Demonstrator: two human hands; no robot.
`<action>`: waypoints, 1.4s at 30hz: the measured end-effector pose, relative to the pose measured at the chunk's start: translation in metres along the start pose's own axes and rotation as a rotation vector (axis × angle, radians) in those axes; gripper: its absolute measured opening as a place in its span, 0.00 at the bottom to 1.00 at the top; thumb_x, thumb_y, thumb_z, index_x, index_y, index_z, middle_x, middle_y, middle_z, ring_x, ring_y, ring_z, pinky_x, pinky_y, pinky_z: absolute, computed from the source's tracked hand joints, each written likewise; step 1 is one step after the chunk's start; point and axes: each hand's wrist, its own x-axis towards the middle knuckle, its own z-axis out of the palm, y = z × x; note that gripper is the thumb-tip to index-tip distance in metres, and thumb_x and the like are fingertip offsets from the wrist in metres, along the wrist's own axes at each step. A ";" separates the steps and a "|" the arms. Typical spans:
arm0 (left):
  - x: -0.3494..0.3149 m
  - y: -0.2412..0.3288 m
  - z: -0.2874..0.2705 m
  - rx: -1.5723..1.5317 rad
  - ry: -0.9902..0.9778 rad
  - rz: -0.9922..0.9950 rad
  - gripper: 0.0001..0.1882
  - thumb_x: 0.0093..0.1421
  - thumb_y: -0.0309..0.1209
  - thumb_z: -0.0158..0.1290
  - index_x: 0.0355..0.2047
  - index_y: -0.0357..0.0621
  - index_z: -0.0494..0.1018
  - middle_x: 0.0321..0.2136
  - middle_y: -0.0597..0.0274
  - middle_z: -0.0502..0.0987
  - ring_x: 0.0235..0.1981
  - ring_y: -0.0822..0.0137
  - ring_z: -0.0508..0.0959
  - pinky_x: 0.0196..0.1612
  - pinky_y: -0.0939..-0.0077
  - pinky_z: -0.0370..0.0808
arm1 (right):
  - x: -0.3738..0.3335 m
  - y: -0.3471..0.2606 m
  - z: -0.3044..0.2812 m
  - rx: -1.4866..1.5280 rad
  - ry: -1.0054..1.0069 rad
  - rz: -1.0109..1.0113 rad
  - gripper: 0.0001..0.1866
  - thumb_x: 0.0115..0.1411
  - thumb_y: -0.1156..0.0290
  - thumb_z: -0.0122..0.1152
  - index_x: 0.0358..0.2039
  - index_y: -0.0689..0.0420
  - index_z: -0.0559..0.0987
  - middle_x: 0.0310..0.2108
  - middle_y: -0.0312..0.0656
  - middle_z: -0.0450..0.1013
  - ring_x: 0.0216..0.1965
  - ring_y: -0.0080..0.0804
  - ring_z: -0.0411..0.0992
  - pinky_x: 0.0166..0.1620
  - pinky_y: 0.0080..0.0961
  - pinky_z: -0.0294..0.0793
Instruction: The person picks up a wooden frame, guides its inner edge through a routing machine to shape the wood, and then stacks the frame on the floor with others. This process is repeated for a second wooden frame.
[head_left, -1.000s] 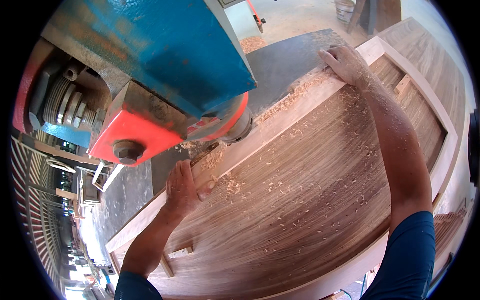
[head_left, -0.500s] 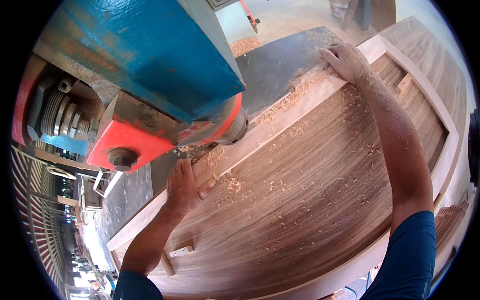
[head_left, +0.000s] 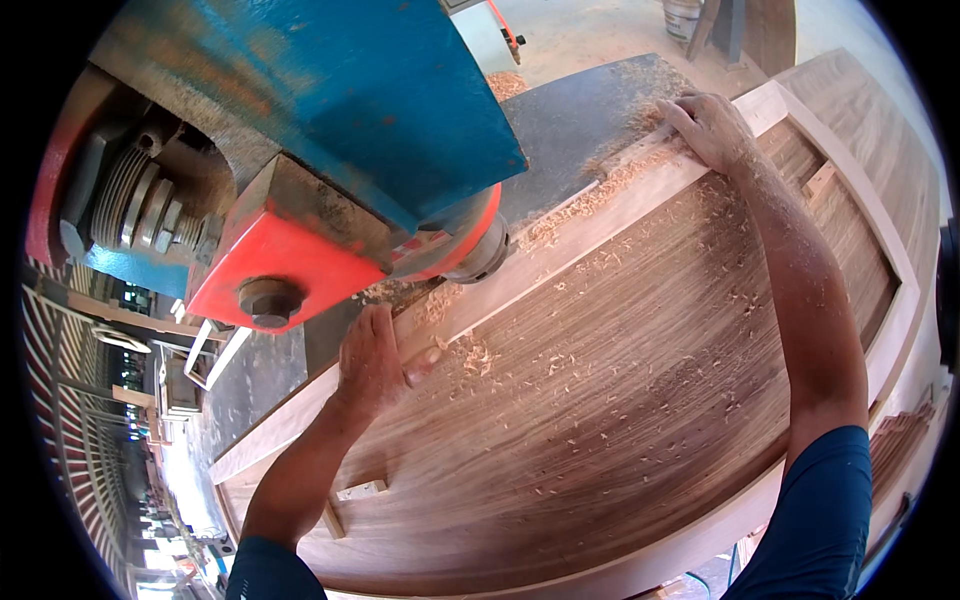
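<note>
A large wooden panel (head_left: 610,400) with a pale raised frame (head_left: 560,275) lies slanting across the view, strewn with curled shavings. My left hand (head_left: 376,355) is closed round the frame's far rail near the machine, thumb on the inner side. Farther up the same rail, at the upper right, my right hand (head_left: 712,132) grips it with fingers bent over the outer edge. Between the two hands, the machine's round metal spindle end (head_left: 482,252) hangs by the rail, beside a heap of shavings (head_left: 590,205). Whatever cutter it carries is hidden.
The blue machine arm (head_left: 350,100) and its red bolted bracket (head_left: 290,255) fill the upper left. Under the panel is a dark metal table (head_left: 580,120). Small wood blocks (head_left: 362,490) sit inside the frame. A bucket (head_left: 682,18) stands on the floor beyond.
The machine and both hands sit slightly farther right in the picture, mostly from a shift of view. Both hands keep their hold on the rail.
</note>
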 end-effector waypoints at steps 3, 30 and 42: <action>0.001 -0.003 0.001 -0.011 -0.005 0.004 0.41 0.49 0.54 0.63 0.47 0.32 0.60 0.39 0.42 0.66 0.41 0.43 0.70 0.45 0.53 0.70 | 0.000 -0.002 -0.004 -0.023 -0.072 0.035 0.29 0.66 0.49 0.47 0.40 0.66 0.82 0.39 0.53 0.77 0.44 0.50 0.75 0.50 0.40 0.70; 0.029 -0.013 -0.005 0.022 -0.035 -0.009 0.43 0.50 0.52 0.63 0.53 0.29 0.60 0.45 0.39 0.68 0.47 0.42 0.71 0.51 0.52 0.70 | -0.015 0.004 -0.014 0.050 0.050 -0.016 0.27 0.66 0.51 0.48 0.41 0.66 0.81 0.41 0.56 0.77 0.44 0.54 0.75 0.50 0.40 0.71; 0.044 -0.028 0.000 -0.010 -0.019 0.065 0.42 0.52 0.55 0.60 0.53 0.31 0.61 0.48 0.38 0.69 0.49 0.40 0.70 0.52 0.51 0.70 | -0.035 0.002 -0.029 0.058 0.018 0.093 0.29 0.68 0.48 0.45 0.39 0.63 0.84 0.40 0.55 0.78 0.46 0.52 0.76 0.52 0.43 0.72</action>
